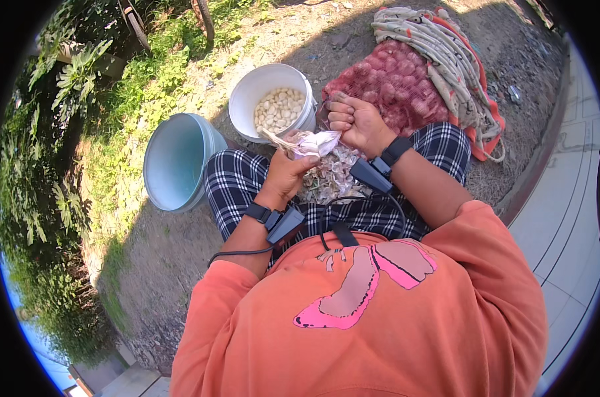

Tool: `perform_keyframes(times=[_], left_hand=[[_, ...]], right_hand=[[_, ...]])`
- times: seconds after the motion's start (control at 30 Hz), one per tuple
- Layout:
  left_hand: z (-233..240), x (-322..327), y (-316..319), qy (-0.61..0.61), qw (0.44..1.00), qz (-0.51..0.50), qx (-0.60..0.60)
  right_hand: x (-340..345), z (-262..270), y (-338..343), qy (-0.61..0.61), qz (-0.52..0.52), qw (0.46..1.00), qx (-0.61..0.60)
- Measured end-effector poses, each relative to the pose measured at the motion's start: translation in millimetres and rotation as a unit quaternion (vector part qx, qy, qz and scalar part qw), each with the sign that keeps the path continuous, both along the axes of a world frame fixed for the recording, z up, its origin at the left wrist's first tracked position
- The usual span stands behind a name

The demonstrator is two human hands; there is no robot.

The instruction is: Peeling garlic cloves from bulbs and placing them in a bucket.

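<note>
My left hand (291,171) holds a garlic bulb (312,144) by its lower side, thumb on top, with the dry stem (278,140) pointing left. My right hand (360,121) has its fingers curled and grips the papery skin at the bulb's right edge. Loose garlic skins (335,176) lie heaped between my legs, below both hands. Just beyond my left hand stands a white plastic bucket (240,101) with peeled garlic cloves (278,110) in it. Behind my right hand, a red mesh sack (394,82) is full of garlic bulbs.
A pale blue bucket (173,164) is tilted by my left knee. A patterned cloth with orange trim (449,54) drapes over the sack. Cables run from the devices strapped to my wrists. Plants (71,208) grow at left; tiled paving (563,248) lies at right.
</note>
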State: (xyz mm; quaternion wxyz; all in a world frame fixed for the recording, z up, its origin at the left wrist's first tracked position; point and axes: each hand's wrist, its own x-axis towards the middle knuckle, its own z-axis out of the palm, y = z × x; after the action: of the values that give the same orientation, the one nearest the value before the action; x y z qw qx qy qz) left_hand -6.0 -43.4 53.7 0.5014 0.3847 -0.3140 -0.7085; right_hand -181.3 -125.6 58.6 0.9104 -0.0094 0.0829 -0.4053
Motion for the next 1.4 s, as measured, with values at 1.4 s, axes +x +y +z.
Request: perform_keyframes(times=[1.4], left_hand=[[-23, -1, 2, -0.132, 0.99, -0.02, 0.054]], right_hand=[[20, -23, 26, 0.527, -0.032, 0.61, -0.591]])
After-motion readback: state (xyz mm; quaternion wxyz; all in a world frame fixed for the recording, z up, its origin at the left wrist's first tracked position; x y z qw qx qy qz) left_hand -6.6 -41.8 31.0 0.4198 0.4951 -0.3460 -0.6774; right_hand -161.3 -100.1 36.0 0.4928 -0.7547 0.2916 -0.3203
